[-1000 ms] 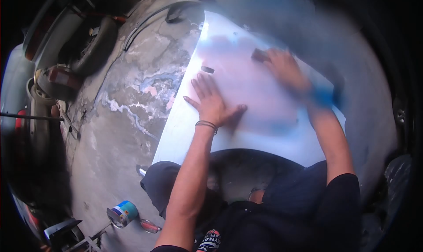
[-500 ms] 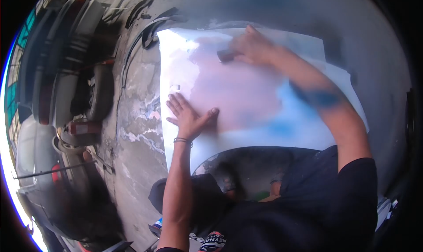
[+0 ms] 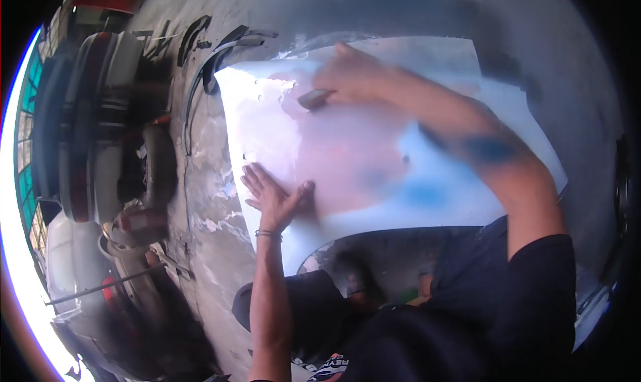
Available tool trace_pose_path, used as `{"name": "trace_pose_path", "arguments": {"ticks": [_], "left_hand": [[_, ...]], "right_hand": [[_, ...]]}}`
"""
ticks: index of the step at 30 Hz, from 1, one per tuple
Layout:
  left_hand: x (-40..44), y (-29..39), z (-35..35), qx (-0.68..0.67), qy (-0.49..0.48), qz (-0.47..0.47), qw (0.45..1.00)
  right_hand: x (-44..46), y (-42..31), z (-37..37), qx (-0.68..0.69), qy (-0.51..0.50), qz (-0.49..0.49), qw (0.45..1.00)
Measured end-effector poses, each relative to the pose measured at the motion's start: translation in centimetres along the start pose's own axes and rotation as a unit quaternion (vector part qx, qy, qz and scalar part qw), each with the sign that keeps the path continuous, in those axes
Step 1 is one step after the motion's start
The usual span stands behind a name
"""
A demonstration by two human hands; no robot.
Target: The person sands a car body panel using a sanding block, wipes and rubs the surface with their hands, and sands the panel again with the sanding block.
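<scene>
A white car fender (image 3: 467, 205) with a curved wheel-arch cutout lies in front of me. A wide pinkish-tan patch (image 3: 350, 152) covers its middle, with a blue tint beside it. My right hand (image 3: 350, 75), somewhat blurred, grips a dark grey sanding block (image 3: 312, 100) against the far part of the panel, near the patch's upper left edge. Nearer to me, my left hand (image 3: 272, 198) lies flat on the fender's left side, fingers spread and holding nothing. Close to its fingertips is a small hole (image 3: 250, 157) in the panel.
Several car bumpers (image 3: 97, 128) stand stacked at the left, with a silver car part (image 3: 70, 248) and a thin rod (image 3: 110, 285) below them. Dark curved trim strips (image 3: 217, 58) lie on the stained concrete floor (image 3: 207, 175) beyond the fender's left edge.
My right hand has moved left and slightly nearer with the sanding block. My left hand stays spread on the fender. The whole view has shifted a little.
</scene>
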State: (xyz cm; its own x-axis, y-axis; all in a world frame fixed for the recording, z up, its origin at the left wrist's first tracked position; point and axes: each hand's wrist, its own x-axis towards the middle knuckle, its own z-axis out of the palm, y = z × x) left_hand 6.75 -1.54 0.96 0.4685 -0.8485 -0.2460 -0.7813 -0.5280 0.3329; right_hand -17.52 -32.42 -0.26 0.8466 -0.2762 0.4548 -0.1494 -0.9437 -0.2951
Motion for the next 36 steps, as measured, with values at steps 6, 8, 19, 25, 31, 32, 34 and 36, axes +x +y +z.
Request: {"name": "trace_pose_path", "arguments": {"ticks": [6,8,19,25,31,32,34,36], "left_hand": [[0.0,1.0,-0.4,0.017,-0.010,-0.025,1.000],[0.0,1.2,-0.6,0.020,-0.015,-0.020,0.999],[-0.2,1.4,-0.5,0.016,0.009,-0.018,1.000],[0.3,-0.1,0.9,0.020,0.015,-0.015,1.000],[0.2,0.6,0.2,0.003,0.032,-0.028,0.999],[0.1,0.5,0.1,-0.002,0.032,-0.015,0.999],[-0.1,0.2,0.5,-0.003,0.027,-0.002,1.000],[-0.1,0.4,0.1,-0.007,0.034,0.009,0.999]], "right_hand": [[-7.0,-2.6,-11.3,0.033,-0.191,0.094,0.977],[-4.7,-2.6,-10.6,-0.065,-0.216,0.096,0.969],[-5.7,-4.5,-9.9,0.019,-0.148,0.106,0.983],[3.7,0.7,-1.5,-0.048,-0.090,0.183,0.978],[7.2,-3.6,-4.6,0.004,-0.128,0.265,0.956],[7.7,-5.5,-5.8,0.035,-0.146,0.266,0.952],[8.4,-4.3,-4.3,0.028,-0.133,0.262,0.955],[9.9,-2.0,-1.4,0.026,-0.115,0.263,0.958]]}}
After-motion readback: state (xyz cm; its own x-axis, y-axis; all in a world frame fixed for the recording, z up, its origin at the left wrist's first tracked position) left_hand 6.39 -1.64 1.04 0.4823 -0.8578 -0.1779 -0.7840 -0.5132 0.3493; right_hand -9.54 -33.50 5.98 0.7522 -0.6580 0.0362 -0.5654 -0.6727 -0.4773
